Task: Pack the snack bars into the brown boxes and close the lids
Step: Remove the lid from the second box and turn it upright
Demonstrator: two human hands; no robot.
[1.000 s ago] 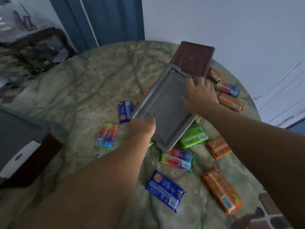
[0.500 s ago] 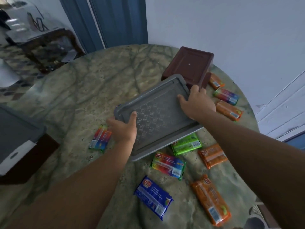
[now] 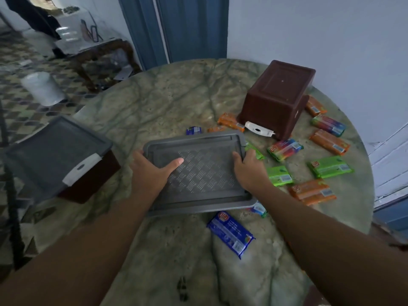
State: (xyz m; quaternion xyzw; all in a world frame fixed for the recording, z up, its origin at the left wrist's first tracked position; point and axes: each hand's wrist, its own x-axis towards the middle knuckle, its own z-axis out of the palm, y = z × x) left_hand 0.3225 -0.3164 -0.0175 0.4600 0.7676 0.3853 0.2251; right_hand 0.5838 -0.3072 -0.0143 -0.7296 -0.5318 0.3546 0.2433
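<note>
I hold a grey lid [image 3: 198, 171] flat above the table's middle. My left hand [image 3: 150, 173] grips its left edge, thumb lying on top. My right hand [image 3: 248, 167] grips its right edge. A brown box [image 3: 276, 100] stands upside down at the back right, its white latch [image 3: 258, 130] facing me. A second brown box with a grey lid on it [image 3: 55, 151] sits at the table's left edge. Snack bars lie scattered: a blue one [image 3: 230, 233] near me, green ones [image 3: 330, 166], orange ones [image 3: 312, 192] and a rainbow one [image 3: 284, 149] to the right. Some bars are partly hidden under the lid.
The round marble table [image 3: 154, 102] ends close on the right near a white wall. Beyond the left edge are a tiled floor, a white bucket [image 3: 42, 87] and a dark side table [image 3: 92, 51]. Blue door panels [image 3: 176, 27] stand behind.
The grey lid has turned level and come toward me and left, away from the upturned brown box. Both hands now grip its side edges. My view has shifted left, showing the second box.
</note>
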